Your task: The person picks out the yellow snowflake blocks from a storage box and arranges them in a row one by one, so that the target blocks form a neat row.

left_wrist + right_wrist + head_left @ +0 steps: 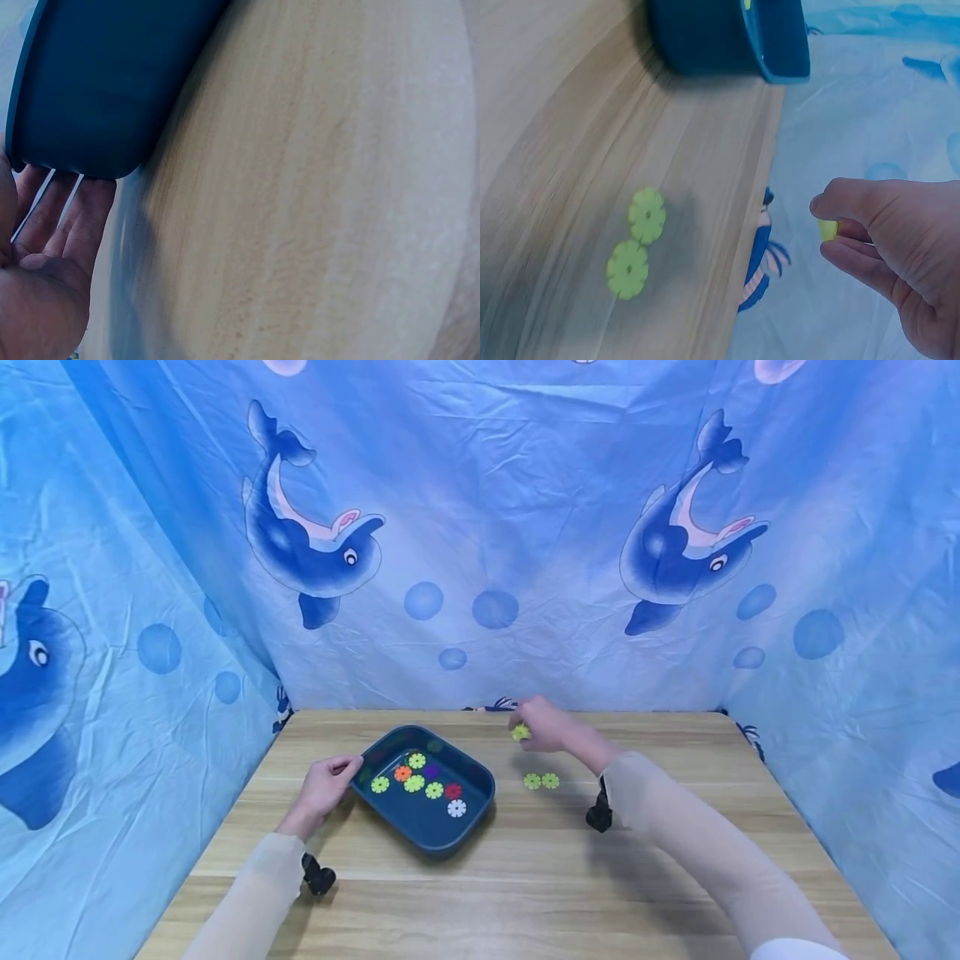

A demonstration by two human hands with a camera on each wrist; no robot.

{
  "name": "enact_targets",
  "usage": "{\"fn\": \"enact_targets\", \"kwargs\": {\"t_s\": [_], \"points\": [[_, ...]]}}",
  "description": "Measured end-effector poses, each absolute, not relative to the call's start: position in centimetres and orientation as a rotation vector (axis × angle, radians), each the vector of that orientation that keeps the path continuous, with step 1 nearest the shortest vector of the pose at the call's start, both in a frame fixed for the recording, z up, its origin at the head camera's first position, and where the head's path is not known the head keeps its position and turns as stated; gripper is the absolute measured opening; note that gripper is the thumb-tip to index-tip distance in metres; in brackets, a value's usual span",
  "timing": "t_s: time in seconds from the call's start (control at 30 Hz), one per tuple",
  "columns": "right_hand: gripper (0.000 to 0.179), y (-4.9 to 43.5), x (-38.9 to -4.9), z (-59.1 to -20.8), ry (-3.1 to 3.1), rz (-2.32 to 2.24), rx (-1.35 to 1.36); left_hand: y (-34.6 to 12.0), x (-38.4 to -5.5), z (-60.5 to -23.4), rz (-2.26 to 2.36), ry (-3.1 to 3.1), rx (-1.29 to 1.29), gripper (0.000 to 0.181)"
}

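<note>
Eight notched discs (414, 783) lie flat in the dark blue tray (408, 814): four yellow-green, with one orange disc (402, 773), one purple disc (431, 772), one red disc (453, 791) and one white disc (457, 808); the tray, a rounded rectangle, sits askew on the wooden table (525, 893), left of its middle. The person's left hand (324, 789) grips the tray at its left corner, thumb at the rim and fingers against the outer wall, as the left wrist view shows from below; the right hand (546, 727), raised above the table towards its far edge, pinches a yellow-green disc (521, 732) between thumb and fingers, well clear of the tray. Two further yellow-green discs, the loose pair (542, 781), lie side by side on the wood, to the right of the tray and nearer the person than the right hand; whether their edges touch or merely come close, I cannot tell. Both arms wear pale sleeves (675, 827); a small black device (319, 878) shows at the left wrist, and a black counterpart (599, 815) at the right; around the table hangs blue cloth (502, 527), printed with dolphins (315, 552) and round bubbles (495, 609).
</note>
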State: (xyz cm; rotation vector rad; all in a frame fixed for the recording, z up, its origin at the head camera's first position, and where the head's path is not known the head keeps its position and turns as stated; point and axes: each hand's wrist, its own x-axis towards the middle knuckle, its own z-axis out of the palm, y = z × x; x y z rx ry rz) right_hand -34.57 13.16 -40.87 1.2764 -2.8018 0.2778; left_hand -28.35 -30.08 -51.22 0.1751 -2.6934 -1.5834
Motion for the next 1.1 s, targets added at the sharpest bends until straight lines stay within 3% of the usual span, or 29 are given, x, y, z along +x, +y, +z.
{"fn": "enact_targets", "kwargs": {"t_s": [0.8, 1.1], "points": [[0.031, 18.8, -34.0, -43.4, -2.908, 0.335, 1.15, -30.0, -28.3, -51.2, -1.567, -2.694, 0.204, 0.054], [0.024, 20.2, -33.8, -44.7, -2.881, 0.323, 1.151, -30.0, -28.3, -51.0, -1.562, -2.714, 0.205, 0.056]]}}
